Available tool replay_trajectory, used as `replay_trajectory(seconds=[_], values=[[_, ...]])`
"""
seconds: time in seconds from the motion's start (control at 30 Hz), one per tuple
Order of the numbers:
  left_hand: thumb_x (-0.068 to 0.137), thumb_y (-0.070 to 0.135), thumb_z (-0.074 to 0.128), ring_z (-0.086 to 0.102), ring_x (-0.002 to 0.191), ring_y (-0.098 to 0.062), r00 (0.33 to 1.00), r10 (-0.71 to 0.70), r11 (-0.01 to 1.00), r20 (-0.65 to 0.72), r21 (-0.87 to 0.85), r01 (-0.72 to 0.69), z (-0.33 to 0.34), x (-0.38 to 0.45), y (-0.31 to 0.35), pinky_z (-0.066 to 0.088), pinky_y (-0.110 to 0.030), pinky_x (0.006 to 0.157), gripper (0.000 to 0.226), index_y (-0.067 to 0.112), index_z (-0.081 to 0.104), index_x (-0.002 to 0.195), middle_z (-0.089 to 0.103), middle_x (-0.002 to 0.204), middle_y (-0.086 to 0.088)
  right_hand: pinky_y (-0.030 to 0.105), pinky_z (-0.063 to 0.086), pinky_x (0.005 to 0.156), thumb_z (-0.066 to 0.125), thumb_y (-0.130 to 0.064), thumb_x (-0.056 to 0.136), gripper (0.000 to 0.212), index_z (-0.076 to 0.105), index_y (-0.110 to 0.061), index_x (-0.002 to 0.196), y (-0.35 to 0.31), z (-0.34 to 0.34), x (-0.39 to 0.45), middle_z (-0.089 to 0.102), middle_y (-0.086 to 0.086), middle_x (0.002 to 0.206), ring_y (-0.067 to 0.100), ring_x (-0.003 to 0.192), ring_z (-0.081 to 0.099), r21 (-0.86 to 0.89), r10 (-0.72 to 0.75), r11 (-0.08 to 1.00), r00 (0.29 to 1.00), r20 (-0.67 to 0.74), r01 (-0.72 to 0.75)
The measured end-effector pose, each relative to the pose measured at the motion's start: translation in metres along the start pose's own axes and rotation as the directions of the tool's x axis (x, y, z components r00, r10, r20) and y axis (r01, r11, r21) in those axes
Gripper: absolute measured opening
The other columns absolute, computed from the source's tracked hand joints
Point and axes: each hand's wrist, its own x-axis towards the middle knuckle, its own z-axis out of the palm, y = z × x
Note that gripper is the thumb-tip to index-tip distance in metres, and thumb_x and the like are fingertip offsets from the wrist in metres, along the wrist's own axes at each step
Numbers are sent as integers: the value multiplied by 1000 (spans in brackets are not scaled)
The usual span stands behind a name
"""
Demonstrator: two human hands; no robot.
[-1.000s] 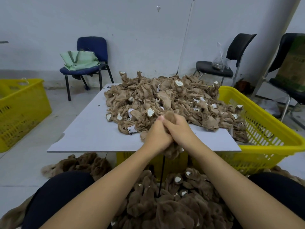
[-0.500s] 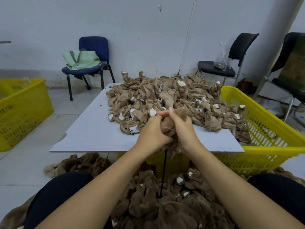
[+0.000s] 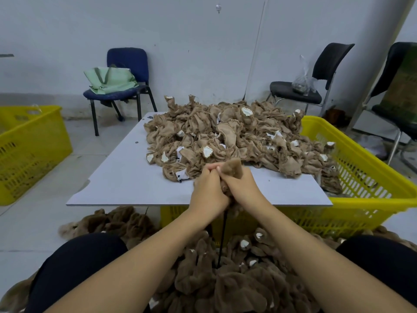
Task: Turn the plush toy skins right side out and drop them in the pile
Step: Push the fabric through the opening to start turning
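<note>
Both my hands grip one brown plush skin [image 3: 233, 169] over the near edge of the grey table [image 3: 126, 179]. My left hand [image 3: 208, 192] and my right hand [image 3: 242, 188] press together around it, fingers curled. A furry brown tip of the skin pokes up above my right hand. A thin black rod [image 3: 222, 236] runs down from under my hands. A heap of inside-out tan skins [image 3: 237, 136] covers the far half of the table. A pile of furry brown skins [image 3: 237, 279] lies on the floor between my knees.
A yellow basket [image 3: 361, 177] sits right of the table, another yellow basket [image 3: 29, 150] stands at the left. A blue chair [image 3: 126, 86] with a green bag stands by the wall; two black chairs [image 3: 316, 86] are at the right. My knees flank the floor pile.
The furry tip has emerged further above my right hand as the skin is worked. Both hands stay clasped at the table's near edge.
</note>
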Motion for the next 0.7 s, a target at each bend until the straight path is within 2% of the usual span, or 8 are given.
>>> replay_trajectory(seconds=[0.07,0.17,0.27,0.37,0.47,0.53,0.6,0.7], values=[[81,6,72,54,121,-26,1000,8,1000,-14,-16,-9,7,-5,-1,52,-44,97,59,12,51,136,50,132,-7,21,55,92,57,-12,102,23,77,-17,113,4,-1,0,76,-7,113,6,112,67,37,-13,999,999,51,12],[85,2,71,49,130,-39,994,-24,1000,106,-6,24,23,-21,-7,44,-48,108,70,-2,37,146,48,141,-25,35,47,110,56,-17,103,23,76,-19,114,23,1,-10,73,-6,120,6,119,63,-46,67,997,996,66,-64],[88,4,67,47,134,-36,998,5,1000,62,1,-5,25,-21,-8,43,-47,109,66,2,38,147,48,145,-20,35,50,107,56,-22,104,23,76,-19,115,23,1,-11,74,-5,120,5,117,64,18,72,997,993,93,-74],[86,15,70,49,128,-23,980,149,980,-133,154,-129,12,-14,6,51,-41,98,64,16,44,144,53,137,-5,31,49,107,54,-30,104,29,76,-13,116,0,0,0,72,0,125,13,123,63,177,-47,984,990,134,22],[76,20,78,51,119,-27,958,201,951,-207,276,-140,-1,-14,15,53,-43,91,73,10,44,140,55,127,-9,27,49,106,56,-32,104,33,76,-9,115,-11,0,4,72,5,124,17,124,63,269,-132,958,986,99,101],[75,24,79,50,119,-29,974,183,923,-136,366,-122,1,-14,14,51,-44,93,79,7,40,142,52,128,-12,26,51,102,56,-34,103,31,77,-14,115,-7,-1,1,73,4,121,16,122,64,238,-108,967,991,84,86],[79,26,78,48,124,-30,995,95,900,-21,430,-76,9,-16,10,48,-42,100,83,6,34,148,49,135,-14,26,54,96,56,-31,103,29,77,-14,114,5,-2,-4,75,3,117,16,117,67,187,-34,982,996,88,17],[90,17,67,52,126,-31,981,-84,953,173,303,28,23,-23,1,49,-44,102,65,9,41,148,50,141,-16,31,54,93,59,-24,102,27,78,-6,104,25,3,-12,77,5,108,17,105,71,76,123,989,991,60,-128]])
